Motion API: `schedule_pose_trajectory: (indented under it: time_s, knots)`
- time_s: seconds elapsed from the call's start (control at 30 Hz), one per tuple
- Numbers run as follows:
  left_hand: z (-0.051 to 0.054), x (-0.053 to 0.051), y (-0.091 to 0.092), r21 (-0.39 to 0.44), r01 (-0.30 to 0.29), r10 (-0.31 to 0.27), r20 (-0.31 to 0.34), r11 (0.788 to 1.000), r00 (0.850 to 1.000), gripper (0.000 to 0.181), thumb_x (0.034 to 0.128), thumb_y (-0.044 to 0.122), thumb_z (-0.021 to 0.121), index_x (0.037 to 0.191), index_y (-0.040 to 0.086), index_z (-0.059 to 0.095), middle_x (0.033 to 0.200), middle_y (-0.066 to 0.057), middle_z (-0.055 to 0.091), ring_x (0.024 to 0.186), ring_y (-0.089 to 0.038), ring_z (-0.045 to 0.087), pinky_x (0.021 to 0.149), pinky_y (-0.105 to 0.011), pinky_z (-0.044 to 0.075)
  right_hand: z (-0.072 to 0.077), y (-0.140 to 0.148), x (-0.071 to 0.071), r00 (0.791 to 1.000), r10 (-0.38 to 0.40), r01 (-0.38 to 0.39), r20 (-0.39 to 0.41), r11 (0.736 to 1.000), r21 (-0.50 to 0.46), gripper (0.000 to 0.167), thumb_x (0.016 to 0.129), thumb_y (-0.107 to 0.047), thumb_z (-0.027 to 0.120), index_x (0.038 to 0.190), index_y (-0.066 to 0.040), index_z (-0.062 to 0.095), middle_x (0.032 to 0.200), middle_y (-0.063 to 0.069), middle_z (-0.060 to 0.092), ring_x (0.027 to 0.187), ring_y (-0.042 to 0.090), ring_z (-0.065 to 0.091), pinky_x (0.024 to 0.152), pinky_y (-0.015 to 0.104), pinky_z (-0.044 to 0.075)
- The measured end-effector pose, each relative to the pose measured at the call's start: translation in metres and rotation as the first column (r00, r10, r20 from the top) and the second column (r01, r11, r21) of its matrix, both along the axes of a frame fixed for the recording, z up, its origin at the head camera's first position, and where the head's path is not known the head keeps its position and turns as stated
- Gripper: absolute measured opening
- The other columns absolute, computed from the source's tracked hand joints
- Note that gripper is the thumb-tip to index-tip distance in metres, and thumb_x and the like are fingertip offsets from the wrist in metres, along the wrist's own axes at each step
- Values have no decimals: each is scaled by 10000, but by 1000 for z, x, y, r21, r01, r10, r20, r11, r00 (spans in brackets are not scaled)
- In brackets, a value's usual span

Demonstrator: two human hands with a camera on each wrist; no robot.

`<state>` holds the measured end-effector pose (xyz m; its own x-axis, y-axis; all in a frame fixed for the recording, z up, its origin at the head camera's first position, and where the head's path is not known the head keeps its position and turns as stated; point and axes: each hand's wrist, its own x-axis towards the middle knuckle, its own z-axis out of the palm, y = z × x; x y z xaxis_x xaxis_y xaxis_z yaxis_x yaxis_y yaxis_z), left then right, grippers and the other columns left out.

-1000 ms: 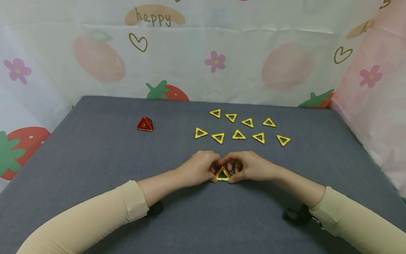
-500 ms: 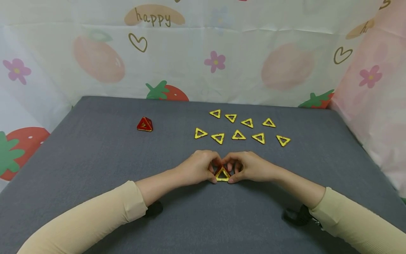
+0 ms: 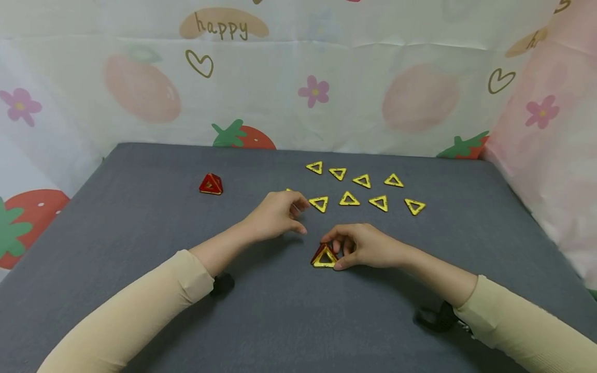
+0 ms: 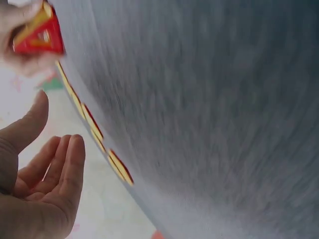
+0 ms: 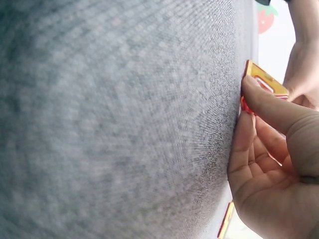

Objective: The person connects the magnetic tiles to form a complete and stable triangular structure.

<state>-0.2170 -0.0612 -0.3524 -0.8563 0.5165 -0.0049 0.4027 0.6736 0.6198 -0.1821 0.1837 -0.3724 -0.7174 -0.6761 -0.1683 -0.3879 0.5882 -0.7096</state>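
Observation:
A small pyramid of red and yellow triangular magnetic tiles [image 3: 322, 264] stands on the grey tabletop, its yellow face toward me. My right hand [image 3: 368, 245] holds it from the right side; in the right wrist view, thumb and fingers pinch the pyramid [image 5: 273, 85]. My left hand [image 3: 274, 216] is apart from it, above the table to the upper left, and holds nothing. Its fingers are relaxed with the thumb spread, as the left hand [image 4: 55, 194] in the left wrist view shows. It partly hides one yellow triangle tile [image 3: 289, 190].
Several yellow triangle tiles [image 3: 349, 202] lie flat in two loose rows beyond my hands. Another red pyramid [image 3: 211, 185] stands at the back left of the grey table [image 3: 154, 223]. A printed curtain [image 3: 354, 62] hangs behind.
My left hand has let go of the pyramid and moved up and left, toward the nearer row of tiles. The right hand keeps its hold on the pyramid in nearly the same place.

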Motion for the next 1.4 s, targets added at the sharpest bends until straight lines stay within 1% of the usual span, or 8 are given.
schedule_pose_trajectory:
  time_s: [0.17,0.27,0.43,0.53,0.63,0.9,1.2,1.4]
  knots:
    - [1,-21,-9,-13,-68,67,-13,998,998,518,804,176,826,1263,36,633,1262,-134,661,1111,-274,651,922,-395,556,-1,0,0,1000,6,-6,-4,1000,-8,458,833,-216,796,1260,-191,632,962,0,614,687,77,570,624,219,496]
    - [2,-33,-16,-30,-99,99,6,995,995,550,823,173,809,1307,17,598,1311,-162,629,1149,-304,635,942,-420,548,-1,0,0,1000,13,-13,-6,1000,-17,456,836,-216,793,1261,-180,631,963,4,614,688,73,569,624,219,496]
    - [0,-50,-25,-95,-113,118,58,989,991,643,853,193,783,1396,-9,504,1396,-205,561,1216,-343,598,1016,-449,509,0,1,0,1000,15,-15,-5,1000,-21,460,839,-209,789,1269,-180,626,971,5,611,691,65,557,622,211,485]
    - [-4,-56,-28,-100,-113,122,89,989,989,656,867,201,770,1419,0,480,1410,-214,542,1238,-348,573,1046,-457,482,0,1,0,1000,10,-10,0,1000,-15,464,839,-204,790,1272,-196,624,976,0,610,691,65,553,622,207,480]
    - [-8,-60,-30,-73,-122,129,107,990,986,637,880,200,756,1425,15,484,1420,-208,534,1248,-347,561,1048,-460,477,0,1,0,1000,16,-16,1,1000,-14,463,843,-209,786,1275,-196,621,980,4,611,693,73,556,622,212,483]
    - [-18,-63,-32,-38,-109,113,105,993,988,557,912,218,719,1401,31,531,1417,-202,514,1263,-360,539,1052,-462,470,0,0,1,1000,12,-12,2,1000,-10,460,843,-217,786,1273,-204,623,980,2,609,698,89,565,627,219,491]
    - [-21,-64,-33,-43,-78,82,113,996,990,529,942,212,678,1411,26,520,1391,-227,463,1249,-367,514,1052,-460,464,0,0,0,1000,12,-12,2,1000,-8,459,843,-212,786,1272,-205,623,979,5,610,696,89,564,627,219,490]
    - [-23,-64,-31,-43,-66,69,82,997,994,501,952,196,662,1402,21,531,1376,-235,460,1222,-366,494,1035,-471,457,0,0,1,1000,14,-14,-4,1000,-6,463,844,-215,786,1276,-202,622,981,3,610,696,89,565,628,221,492]
